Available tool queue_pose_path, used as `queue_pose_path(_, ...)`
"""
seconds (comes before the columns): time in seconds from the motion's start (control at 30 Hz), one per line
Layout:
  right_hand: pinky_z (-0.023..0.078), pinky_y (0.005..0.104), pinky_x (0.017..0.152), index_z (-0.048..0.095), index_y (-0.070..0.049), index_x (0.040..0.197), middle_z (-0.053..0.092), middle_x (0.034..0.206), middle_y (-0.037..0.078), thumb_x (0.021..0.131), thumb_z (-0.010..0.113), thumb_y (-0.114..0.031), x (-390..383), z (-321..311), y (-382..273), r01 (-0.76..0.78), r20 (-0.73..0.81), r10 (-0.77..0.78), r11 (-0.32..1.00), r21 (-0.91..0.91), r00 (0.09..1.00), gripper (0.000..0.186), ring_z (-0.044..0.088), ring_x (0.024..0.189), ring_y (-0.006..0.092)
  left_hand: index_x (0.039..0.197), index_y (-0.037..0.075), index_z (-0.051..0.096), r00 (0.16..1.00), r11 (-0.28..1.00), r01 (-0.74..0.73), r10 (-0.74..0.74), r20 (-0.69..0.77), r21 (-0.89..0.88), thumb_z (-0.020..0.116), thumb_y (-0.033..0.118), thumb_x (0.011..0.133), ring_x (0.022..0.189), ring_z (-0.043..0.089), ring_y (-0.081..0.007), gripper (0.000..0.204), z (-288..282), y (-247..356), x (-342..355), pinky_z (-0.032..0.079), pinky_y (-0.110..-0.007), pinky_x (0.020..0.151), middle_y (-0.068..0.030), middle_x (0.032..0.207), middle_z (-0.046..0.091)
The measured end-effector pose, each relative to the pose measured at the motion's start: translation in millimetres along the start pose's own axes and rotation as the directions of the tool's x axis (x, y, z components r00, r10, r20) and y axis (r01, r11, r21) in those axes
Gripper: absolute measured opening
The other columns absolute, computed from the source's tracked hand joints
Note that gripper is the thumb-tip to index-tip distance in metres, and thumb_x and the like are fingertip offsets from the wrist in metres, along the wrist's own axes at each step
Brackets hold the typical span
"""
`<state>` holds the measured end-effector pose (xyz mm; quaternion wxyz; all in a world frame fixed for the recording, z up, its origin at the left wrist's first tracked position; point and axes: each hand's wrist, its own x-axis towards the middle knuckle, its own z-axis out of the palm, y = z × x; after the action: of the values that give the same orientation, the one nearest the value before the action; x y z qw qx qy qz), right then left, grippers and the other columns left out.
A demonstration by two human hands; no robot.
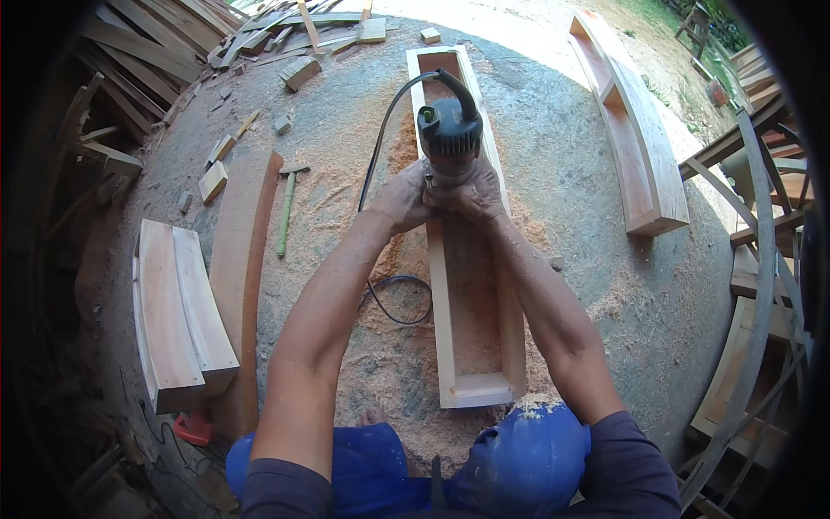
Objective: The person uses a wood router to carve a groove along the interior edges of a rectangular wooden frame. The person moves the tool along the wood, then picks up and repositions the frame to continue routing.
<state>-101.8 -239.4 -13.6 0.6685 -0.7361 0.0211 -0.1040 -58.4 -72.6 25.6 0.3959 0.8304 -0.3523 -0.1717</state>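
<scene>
Both hands, left hand [402, 197] and right hand [474, 192], wrap tightly around the body of the corded router [450, 138], steadying it upright on the long wooden frame [519, 346], which lies on the sawdust-covered floor [605, 285] between the person's knees, near a hammer [287, 208].

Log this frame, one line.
left hand: gripping router | right hand: gripping router | router: on long wooden frame | floor: sawdust

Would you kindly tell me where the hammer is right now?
In the head view, the hammer lies on the sawdust floor on the person's left, between the curved plank and the router's cord.
</scene>
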Motion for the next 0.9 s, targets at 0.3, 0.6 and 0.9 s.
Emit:
queue_pose_path(0.3, 0.053, 0.0350, 0.098, 0.051, -0.010, 0.128, 0.066, 0.118, 0.006, 0.060, 0.096, -0.027, 14, 13, 26, 0.044, 0.058, -0.035, 0.988, -0.149, 0.998, 0.084, 0.066, 0.110, 0.0186, 0.149, 0.014, 0.049, 0.993, 0.968, 0.113, -0.108, -0.037, 0.222, 0.087, 0.031, 0.080, 0.128, 0.061, -0.0348, 0.081, 2, -33, -10, 0.051, -0.044, 0.105, -0.0168, 0.140, 0.063)
queue_pose_path(0.6, 0.055, 0.0364, 0.098, 0.048, -0.010, 0.130, 0.067, 0.118, 0.007, 0.063, 0.096, -0.017, -10, 5, 29, 0.041, 0.189, -0.033, 0.998, -0.040, 0.981, 0.083, 0.067, 0.109, 0.0182, 0.144, 0.015, 0.053, 0.990, 0.973, 0.130, -0.118, -0.074, 0.189, 0.087, 0.034, 0.080, 0.129, 0.061, -0.0362, 0.076, 17, -18, -37, 0.051, -0.045, 0.109, -0.0166, 0.140, 0.062)
queue_pose_path(0.9, 0.052, 0.0341, 0.102, 0.046, -0.010, 0.137, 0.065, 0.124, 0.007, 0.069, 0.093, -0.028, -57, 9, 2, 0.110, 0.140, -0.091, 0.985, -0.135, 0.986, 0.085, 0.066, 0.114, 0.0201, 0.140, 0.013, 0.056, 0.980, 0.961, 0.197, -0.193, -0.039, 0.193, 0.088, 0.034, 0.079, 0.124, 0.063, -0.0375, 0.072, 27, 3, -69, 0.052, -0.046, 0.105, -0.0173, 0.132, 0.066)
